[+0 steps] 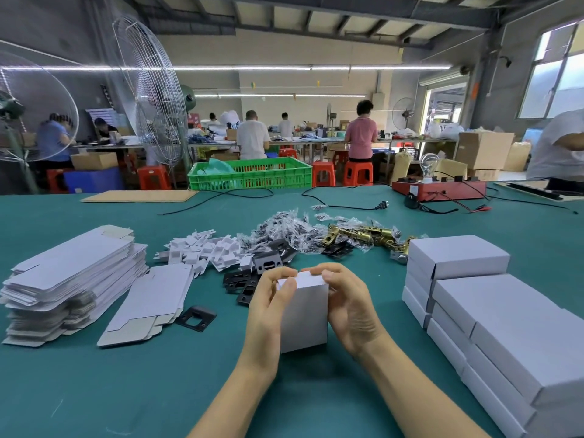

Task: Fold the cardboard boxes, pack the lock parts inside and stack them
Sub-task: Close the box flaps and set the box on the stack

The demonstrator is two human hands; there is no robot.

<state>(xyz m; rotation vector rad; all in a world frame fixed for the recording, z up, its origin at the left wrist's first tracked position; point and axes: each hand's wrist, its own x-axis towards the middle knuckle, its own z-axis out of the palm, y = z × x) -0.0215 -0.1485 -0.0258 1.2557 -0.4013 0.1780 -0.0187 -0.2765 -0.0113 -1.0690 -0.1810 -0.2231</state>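
Upright between both hands, box — fingers curled, gripping its top edge.

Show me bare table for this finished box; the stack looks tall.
Bare green mat lies between the held box and the stacked boxes, and nearer the person, below the flat blanks. Behind both hands, the black plates and bagged parts crowd it.

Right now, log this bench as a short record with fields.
held: white box, upright, gripped by left hand and right hand
left side: flat blanks stacked
middle: white inserts, black plates, bagged screws, brass latches
right side: closed boxes stacked
surface: green table
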